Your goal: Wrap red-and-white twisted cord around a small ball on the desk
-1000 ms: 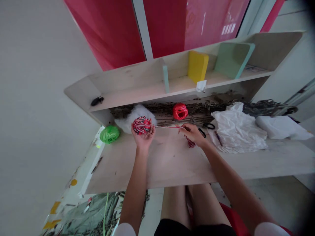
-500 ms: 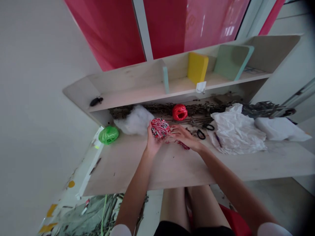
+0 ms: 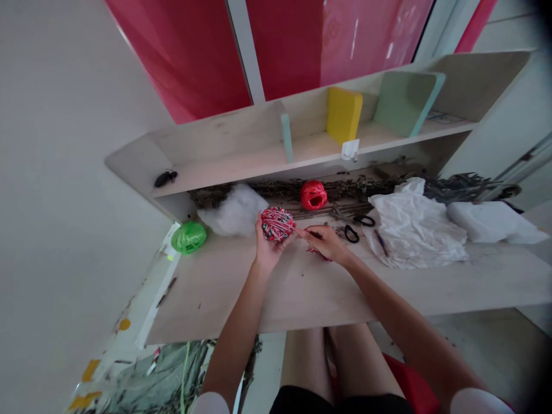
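Observation:
My left hand [image 3: 268, 248] is wrapped round a ball of red, white and dark green yarn [image 3: 278, 223] and holds it up over the desk. At the ball's right edge, my right hand [image 3: 324, 241] has its thumb and forefinger pinched on what appears to be a strand of the yarn; its other fingers are curled in. A small loose bundle of the same yarn [image 3: 321, 255] lies on the desk, partly covered by my right hand.
Scissors [image 3: 351, 233] and crumpled white paper [image 3: 420, 233] lie to the right. A red twine ball [image 3: 313, 195], white stuffing [image 3: 236, 211] and dried stalks [image 3: 269, 188] sit behind. A green twine ball [image 3: 188, 237] stands left, below the shelf [image 3: 241, 165].
My right hand's fingers have gone from spread beside the ball to a pinch at its right edge. The left hand keeps hold of the yarn ball.

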The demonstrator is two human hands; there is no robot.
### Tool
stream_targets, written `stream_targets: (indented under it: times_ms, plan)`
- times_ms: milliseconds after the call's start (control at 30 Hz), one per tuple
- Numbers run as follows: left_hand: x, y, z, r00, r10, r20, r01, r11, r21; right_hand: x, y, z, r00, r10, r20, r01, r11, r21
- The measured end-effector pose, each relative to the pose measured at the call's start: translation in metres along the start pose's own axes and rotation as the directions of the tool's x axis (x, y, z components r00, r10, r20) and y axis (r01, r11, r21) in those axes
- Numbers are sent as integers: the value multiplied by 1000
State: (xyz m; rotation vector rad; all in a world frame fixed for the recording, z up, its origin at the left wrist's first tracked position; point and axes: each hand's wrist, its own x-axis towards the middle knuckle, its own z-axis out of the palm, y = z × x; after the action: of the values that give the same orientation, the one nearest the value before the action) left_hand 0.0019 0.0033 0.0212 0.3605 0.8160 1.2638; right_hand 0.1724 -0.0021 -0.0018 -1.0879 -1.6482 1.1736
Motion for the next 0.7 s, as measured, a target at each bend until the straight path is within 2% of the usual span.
stream_targets:
  times_ms: [200,400,567,700]
  plan:
    - [1,2,-2,999,-37,-16,37,999,-15,-1,-4,-4,997,43,-61,-39,997,63]
    - [-1,0,-3,991,-125,52,123,992,39,3,1,-2,995,-63,-76,60,998,-34]
    - [3,-3,-5,998,-29,54,24,996,90,4,1,-4,990,-58,-127,52,997,-49]
    - [10,-3,-8,999,7,-32,-4,996,91,2,-3,-7,991,-33,-133,31,999,-18]
